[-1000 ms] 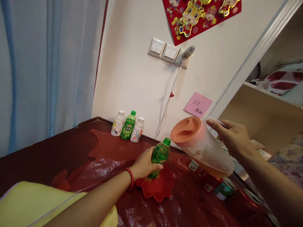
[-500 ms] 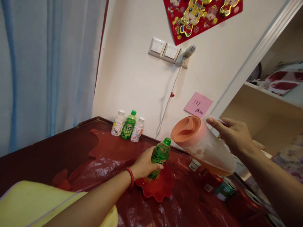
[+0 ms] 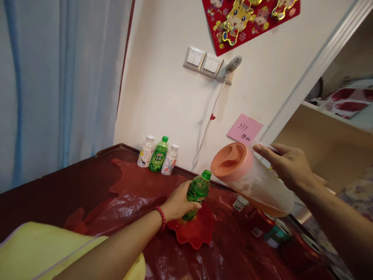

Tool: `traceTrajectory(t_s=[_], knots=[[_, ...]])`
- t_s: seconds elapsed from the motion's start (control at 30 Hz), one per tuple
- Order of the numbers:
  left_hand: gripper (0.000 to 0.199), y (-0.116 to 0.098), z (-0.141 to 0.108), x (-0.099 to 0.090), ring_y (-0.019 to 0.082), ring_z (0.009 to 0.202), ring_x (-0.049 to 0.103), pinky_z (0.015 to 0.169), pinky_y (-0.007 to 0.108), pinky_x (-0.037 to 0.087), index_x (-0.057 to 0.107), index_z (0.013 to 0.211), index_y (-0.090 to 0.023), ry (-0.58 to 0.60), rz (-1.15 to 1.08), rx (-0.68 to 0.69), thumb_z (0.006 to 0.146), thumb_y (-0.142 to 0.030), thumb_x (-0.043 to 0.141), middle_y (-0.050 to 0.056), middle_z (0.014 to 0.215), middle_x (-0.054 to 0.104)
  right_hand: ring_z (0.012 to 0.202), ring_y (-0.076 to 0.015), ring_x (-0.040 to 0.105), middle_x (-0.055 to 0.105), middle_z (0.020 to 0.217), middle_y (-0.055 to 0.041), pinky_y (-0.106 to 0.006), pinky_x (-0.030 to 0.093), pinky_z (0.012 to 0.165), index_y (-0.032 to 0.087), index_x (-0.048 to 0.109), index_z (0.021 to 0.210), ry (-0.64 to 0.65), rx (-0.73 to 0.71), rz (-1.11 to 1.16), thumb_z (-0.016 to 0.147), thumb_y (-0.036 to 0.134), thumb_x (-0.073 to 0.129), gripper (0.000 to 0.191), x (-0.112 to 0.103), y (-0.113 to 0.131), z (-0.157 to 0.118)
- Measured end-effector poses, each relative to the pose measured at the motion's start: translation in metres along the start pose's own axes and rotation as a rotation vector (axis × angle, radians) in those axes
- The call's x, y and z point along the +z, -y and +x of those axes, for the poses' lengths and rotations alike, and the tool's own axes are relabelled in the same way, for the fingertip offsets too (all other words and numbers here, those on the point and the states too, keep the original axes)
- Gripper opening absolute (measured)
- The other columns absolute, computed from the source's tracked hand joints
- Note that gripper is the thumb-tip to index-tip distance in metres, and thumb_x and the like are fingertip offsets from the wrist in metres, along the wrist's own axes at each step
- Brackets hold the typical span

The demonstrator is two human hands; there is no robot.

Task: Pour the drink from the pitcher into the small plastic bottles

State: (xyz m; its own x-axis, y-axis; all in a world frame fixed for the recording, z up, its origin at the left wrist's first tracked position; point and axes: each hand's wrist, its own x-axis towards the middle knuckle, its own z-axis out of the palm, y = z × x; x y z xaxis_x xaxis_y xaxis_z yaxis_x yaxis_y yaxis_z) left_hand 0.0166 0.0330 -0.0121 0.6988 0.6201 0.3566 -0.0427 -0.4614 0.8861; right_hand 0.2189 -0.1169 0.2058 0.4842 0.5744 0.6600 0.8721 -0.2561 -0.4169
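Observation:
My left hand (image 3: 180,202) is wrapped round a green drink bottle (image 3: 198,190), which stands slightly tilted in a red scalloped dish (image 3: 194,233). No cap can be made out on the bottle's neck. To the right, my right hand (image 3: 287,161) grips the handle of a translucent pitcher (image 3: 262,188) with an orange lid (image 3: 230,159). The pitcher is held in the air, tipped to the left, its lid just right of the bottle's mouth. Amber liquid lies in its lower part. I see no stream between pitcher and bottle.
Against the wall stand a white bottle (image 3: 145,151), a capped green bottle (image 3: 158,154) and another white bottle (image 3: 169,160). Several cans, one a green can (image 3: 278,234), are at the right below the pitcher. A yellow cloth (image 3: 43,249) covers the near left. A cord (image 3: 203,140) hangs down the wall.
The pitcher and my right hand have shifted very slightly to the right, and the pitcher's base sits a touch lower. My left hand and the bottle have stayed in place.

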Motion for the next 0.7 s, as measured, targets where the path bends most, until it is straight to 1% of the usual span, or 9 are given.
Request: traceTrajectory(t_s=[0.23,0.4,0.7], knots=[[0.058,-0.0016,-0.0001,-0.0008,0.027,0.105,0.061,0.093,0.037,0.047,0.059,0.118,-0.019,0.007,-0.004,-0.004,0.065,-0.023,0.081,0.007,0.116,0.067,0.048,-0.0108,0.031,0.029,0.050,0.0057,-0.025,0.021,0.046,0.021,0.044,0.056,0.011,0.002,-0.006,0.071,0.078,0.063,0.063,-0.0005,0.0039,0.0003],[0.061,-0.0013,0.0001,-0.0008,0.027,0.106,0.061,0.094,0.038,0.047,0.057,0.121,-0.019,0.002,-0.001,-0.004,0.065,-0.023,0.081,0.008,0.117,0.067,0.049,-0.0106,0.030,0.029,0.050,0.0055,-0.025,0.021,0.045,0.020,0.045,0.056,0.014,0.016,0.000,0.071,0.077,0.064,0.062,-0.0017,0.0085,-0.0006],[0.058,-0.0046,-0.0007,-0.0012,0.026,0.104,0.061,0.092,0.037,0.047,0.058,0.118,-0.018,0.004,-0.008,-0.021,0.065,-0.022,0.080,0.007,0.115,0.067,0.049,-0.0098,0.029,0.028,0.051,0.0054,-0.024,0.020,0.044,0.020,0.045,0.055,0.016,-0.019,-0.011,0.072,0.076,0.064,0.062,-0.0016,0.0084,0.0010]])
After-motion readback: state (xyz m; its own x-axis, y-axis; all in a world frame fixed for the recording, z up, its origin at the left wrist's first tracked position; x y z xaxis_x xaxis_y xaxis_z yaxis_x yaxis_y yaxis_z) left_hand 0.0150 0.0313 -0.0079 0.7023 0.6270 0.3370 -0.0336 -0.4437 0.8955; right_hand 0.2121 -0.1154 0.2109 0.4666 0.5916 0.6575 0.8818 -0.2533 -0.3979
